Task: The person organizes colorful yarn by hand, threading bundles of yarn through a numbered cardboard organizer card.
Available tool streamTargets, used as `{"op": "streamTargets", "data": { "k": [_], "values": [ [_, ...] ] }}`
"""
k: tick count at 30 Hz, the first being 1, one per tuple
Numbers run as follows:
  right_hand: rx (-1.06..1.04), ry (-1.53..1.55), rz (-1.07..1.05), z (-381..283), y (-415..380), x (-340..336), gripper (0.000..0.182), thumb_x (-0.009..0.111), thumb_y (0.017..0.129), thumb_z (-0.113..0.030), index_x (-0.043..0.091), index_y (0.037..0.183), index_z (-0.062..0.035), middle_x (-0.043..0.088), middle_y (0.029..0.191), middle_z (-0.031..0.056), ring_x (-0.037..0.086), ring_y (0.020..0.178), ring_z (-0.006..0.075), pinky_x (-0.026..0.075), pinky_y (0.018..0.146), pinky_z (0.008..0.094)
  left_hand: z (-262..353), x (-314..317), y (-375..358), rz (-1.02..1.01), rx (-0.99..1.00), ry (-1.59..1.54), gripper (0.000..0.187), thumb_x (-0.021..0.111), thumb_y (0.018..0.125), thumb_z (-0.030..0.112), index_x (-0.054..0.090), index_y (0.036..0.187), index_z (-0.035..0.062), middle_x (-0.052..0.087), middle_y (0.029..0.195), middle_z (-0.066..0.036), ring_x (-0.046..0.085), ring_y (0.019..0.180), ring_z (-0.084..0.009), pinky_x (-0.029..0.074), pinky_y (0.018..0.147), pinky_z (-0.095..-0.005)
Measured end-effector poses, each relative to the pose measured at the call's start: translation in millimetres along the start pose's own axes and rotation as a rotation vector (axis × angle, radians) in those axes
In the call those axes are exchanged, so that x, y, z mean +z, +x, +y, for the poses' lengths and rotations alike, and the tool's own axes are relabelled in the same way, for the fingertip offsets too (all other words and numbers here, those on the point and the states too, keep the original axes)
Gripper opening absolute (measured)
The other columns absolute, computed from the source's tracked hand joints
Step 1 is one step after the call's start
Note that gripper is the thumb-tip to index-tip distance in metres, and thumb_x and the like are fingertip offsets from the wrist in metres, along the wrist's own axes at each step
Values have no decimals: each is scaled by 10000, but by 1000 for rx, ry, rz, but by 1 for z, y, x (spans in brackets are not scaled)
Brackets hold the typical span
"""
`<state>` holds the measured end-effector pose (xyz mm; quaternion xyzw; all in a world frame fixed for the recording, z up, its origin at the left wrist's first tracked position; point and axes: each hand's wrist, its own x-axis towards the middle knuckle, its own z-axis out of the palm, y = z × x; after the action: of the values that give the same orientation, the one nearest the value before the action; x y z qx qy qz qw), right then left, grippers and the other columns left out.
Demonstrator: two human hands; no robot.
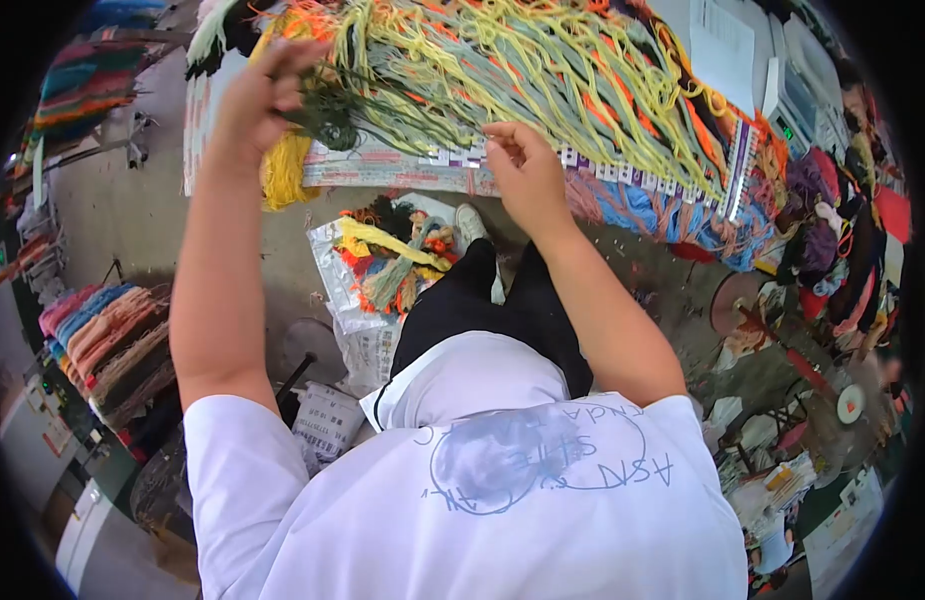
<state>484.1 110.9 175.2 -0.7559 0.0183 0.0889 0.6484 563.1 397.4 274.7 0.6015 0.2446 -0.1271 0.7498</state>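
Many yellow, green and orange yarn strands point(522, 60) lie spread over a table whose front edge carries a strip of small labels point(452, 157). My left hand point(257, 90) is raised at the left end and pinches a tangle of dark green yarn point(327, 115). My right hand point(522, 170) rests at the table edge, fingers curled on thin strands near the label strip. A yellow hank point(282, 170) hangs off the edge below my left hand.
A plastic bag of mixed yarn scraps point(392, 255) lies on the floor by my feet. Stacked folded textiles point(112, 340) sit at the left. Blue and purple yarn bundles point(662, 215) hang at the right, with clutter and papers point(722, 45) beyond.
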Motion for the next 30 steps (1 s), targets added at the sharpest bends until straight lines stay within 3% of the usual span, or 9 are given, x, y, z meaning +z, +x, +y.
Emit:
{"op": "streamTargets", "data": {
  "k": [1,2,4,7,11,13,18,23,30],
  "values": [
    [3,95,-33,-25,-4,3,189,603,820,-112,622,988,-26,596,822,45,564,712,111,462,661,245,-9,1,-7,-265,-65,-198,255,479,929,201,577,1042,-5,619,1130,-122,279,461,-12,333,460,-139],
    [9,190,-68,-54,-6,5,189,610,829,-125,622,985,-18,590,818,26,550,711,95,458,658,236,-17,22,-23,-416,-89,-369,308,451,939,213,560,1117,-14,595,1156,-140,476,598,-49,443,588,-180],
    [5,222,-114,-98,-6,7,208,642,825,-155,630,965,-2,584,824,9,530,713,83,451,654,232,-16,76,-70,-265,-87,-367,357,409,956,225,532,1187,-18,589,1139,-151,584,880,-154,483,770,-280],
    [-59,166,-284,-132,-5,9,231,692,785,-177,653,918,8,604,822,24,527,695,89,439,644,232,-25,91,-94,-534,-110,-396,449,342,973,294,444,1296,-1,523,1246,-101,515,1128,-197,417,942,-370],
    [22,177,-319,-143,-10,0,181,672,801,-144,647,889,12,620,800,24,541,677,84,432,620,221,-21,96,-110,-532,-50,-459,475,349,966,301,430,1301,-27,523,1242,-108,519,1118,-195,402,952,-367],
    [176,374,-373,-156,-16,-6,120,627,844,-96,637,908,6,624,886,34,576,796,96,486,696,242,-17,91,-114,-616,-135,-583,490,351,959,312,434,1294,-36,522,1244,-110,517,1122,-196,393,959,-369],
    [106,429,-388,-172,-22,-8,129,570,881,-101,616,932,9,638,898,66,592,804,130,486,769,272,-8,84,-120,-633,-90,-588,452,404,944,276,472,1257,-42,547,1206,-109,549,1075,-200,422,913,-359],
    [114,429,-404,-177,-27,-8,151,551,903,-126,602,933,12,636,872,51,591,820,111,468,770,246,-3,84,-127,-520,23,-439,355,592,849,88,554,1185,-19,631,965,-54,590,867,-149,463,774,-291],
    [146,498,-391,-185,-34,-13,180,507,931,-153,584,894,6,630,846,71,587,796,113,465,758,251,3,87,-128,-607,27,-424,359,588,860,100,544,1196,-21,635,892,-46,594,788,-121,472,711,-251]
  ]
}}
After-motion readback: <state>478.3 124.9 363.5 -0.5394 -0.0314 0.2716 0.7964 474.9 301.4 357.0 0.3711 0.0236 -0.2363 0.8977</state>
